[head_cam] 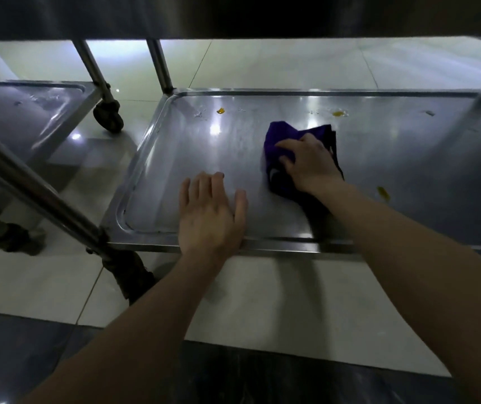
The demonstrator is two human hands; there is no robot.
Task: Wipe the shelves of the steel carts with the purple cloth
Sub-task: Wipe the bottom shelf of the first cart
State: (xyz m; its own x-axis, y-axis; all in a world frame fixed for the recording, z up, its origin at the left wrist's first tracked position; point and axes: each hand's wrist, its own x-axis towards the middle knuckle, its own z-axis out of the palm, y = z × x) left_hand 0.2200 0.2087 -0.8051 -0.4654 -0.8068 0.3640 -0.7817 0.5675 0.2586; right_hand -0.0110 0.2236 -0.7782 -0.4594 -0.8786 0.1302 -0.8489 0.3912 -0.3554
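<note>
I look down at the lower shelf (192, 147) of a steel cart, a shallow tray with a raised rim and rounded corners. My left hand (210, 211) lies flat and open on the near rim, fingers straight and pointing to the far side. My right hand (309, 161) is farther in, near the middle of the shelf, its fingers curled into the bunched purple cloth (280, 138), which it presses against the steel.

Bare steel spreads to the left of the cloth as far as the left rim, and to the right as well. Two yellow spots sit near the far rim, one to the left (220, 111) and one to the right (338, 113) of the cloth. A third yellow spot (383, 193) lies just right of my right forearm.

The upper shelf (233, 16) hangs dark overhead. Steel posts (160, 65) rise at the far left corner, and a slanting post (38, 193) stands at the near left corner. To the left, across a gap of tiled floor (262, 301), is the second cart's shelf (29, 112) with a caster wheel (109, 115).
</note>
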